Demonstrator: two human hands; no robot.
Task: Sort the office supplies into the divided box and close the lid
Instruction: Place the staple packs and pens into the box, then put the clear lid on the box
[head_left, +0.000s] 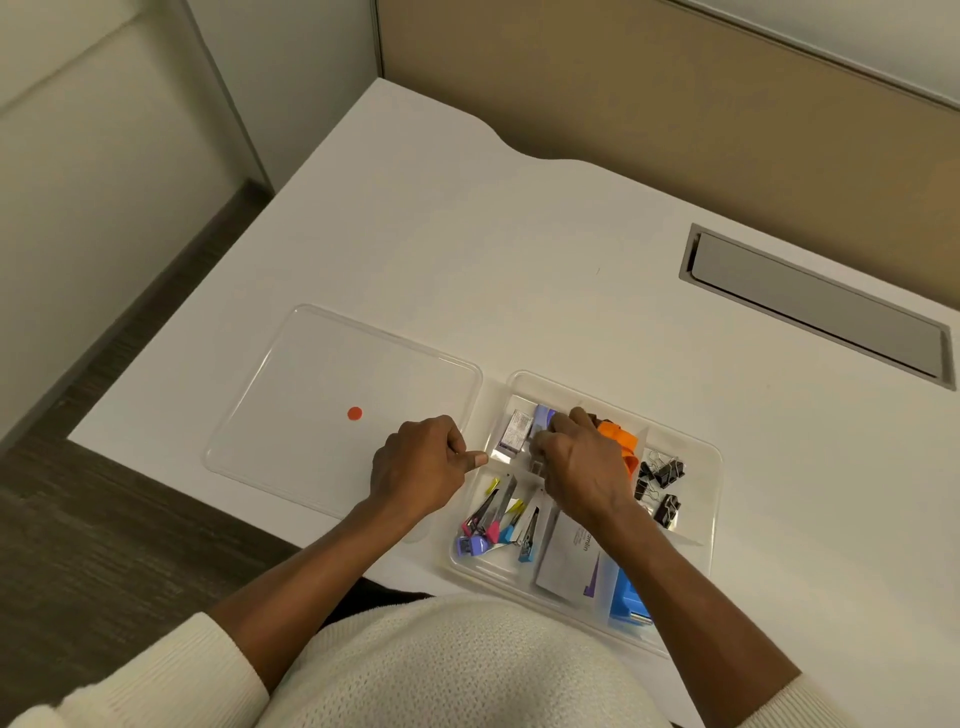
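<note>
Clear divided box (711, 467) on white table (519, 260), lid (332, 374) off beside it. Partly readable "…mlin" on grey packet (569, 564). Left hand (421, 467) loosely clenched, holding nothing; right hand (582, 462) fingers (545, 441) curled into a compartment, grasp impossible to tell.

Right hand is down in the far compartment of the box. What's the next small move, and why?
Probably let go and lift the right hand clear of the divided box. Supplies seem sorted in their compartments, none loose on the desk, and the lid lies open beside the left hand, ready for closing.
</note>
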